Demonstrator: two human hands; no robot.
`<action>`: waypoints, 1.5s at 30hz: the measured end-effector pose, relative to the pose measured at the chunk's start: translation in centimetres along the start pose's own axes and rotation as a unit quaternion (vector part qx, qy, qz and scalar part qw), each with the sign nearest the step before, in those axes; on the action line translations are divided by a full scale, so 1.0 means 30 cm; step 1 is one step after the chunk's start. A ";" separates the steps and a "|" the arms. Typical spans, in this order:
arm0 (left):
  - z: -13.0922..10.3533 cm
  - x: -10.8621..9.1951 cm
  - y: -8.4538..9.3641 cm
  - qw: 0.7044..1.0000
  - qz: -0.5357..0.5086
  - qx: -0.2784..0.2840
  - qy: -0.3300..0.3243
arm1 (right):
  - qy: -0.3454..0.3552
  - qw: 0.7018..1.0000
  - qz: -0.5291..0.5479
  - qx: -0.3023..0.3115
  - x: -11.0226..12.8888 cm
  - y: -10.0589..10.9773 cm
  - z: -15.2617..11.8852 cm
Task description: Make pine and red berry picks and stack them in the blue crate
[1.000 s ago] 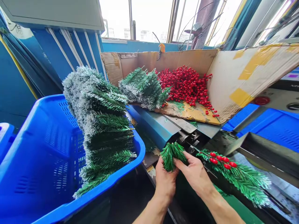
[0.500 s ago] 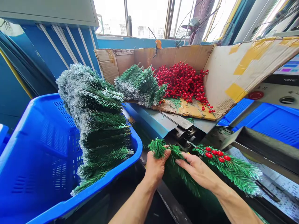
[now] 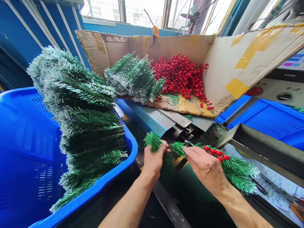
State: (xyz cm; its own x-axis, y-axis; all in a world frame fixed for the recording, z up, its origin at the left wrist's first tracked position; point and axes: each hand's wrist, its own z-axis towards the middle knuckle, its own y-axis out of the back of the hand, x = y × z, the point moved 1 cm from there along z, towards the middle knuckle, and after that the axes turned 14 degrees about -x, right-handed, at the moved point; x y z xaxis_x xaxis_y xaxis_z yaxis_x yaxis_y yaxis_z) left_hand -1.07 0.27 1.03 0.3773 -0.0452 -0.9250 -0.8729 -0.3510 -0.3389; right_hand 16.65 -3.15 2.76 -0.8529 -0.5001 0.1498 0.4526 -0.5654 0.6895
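Note:
My left hand (image 3: 152, 158) is closed on a green pine sprig (image 3: 153, 141), whose bushy tip is blurred above the thumb. To its right, my right hand (image 3: 201, 161) pinches a second green tuft (image 3: 178, 148); a thin stem shows between the two hands. Beside and partly behind my right hand, a frosted pine branch (image 3: 242, 174) with several red berries (image 3: 218, 153) lies out to the right. The fingertips of my right hand are partly hidden by the needles. Just beyond my hands is the metal machine part (image 3: 182, 129).
A blue basket (image 3: 135, 148) at the left bears a tall stack of frosted pine branches (image 3: 87, 120). Behind the machine, a cardboard box (image 3: 91, 47) holds more branches and red berry stems (image 3: 180, 76). A metal tray (image 3: 268, 152) and control panel (image 3: 270, 90) stand at the right.
My right hand has turned palm-down and come nearer the berry branch. The green sprig between my hands is stretched straighter, and the hanging greenery below is gone from view. The camera view has shifted.

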 end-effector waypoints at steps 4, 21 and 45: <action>0.082 -0.028 -0.021 0.988 0.016 -0.121 -0.094 | -0.036 0.969 -0.240 0.046 -0.051 0.002 0.049; 0.040 0.077 0.039 0.899 0.334 -0.118 -0.258 | -0.008 0.950 -0.294 0.103 -0.110 -0.099 0.080; -0.060 -0.540 0.463 0.527 0.773 0.155 -0.316 | 0.032 0.989 0.145 -0.012 0.208 -0.172 -0.211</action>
State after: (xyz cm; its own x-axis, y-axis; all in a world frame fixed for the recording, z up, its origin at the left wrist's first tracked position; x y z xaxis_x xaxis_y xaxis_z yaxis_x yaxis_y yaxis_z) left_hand -18.74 -5.56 11.63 -0.9532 0.3014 0.0244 -0.0309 -0.1774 0.9836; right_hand 10.63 -7.51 -4.34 -0.6685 -0.6833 0.2937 0.6825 -0.4067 0.6073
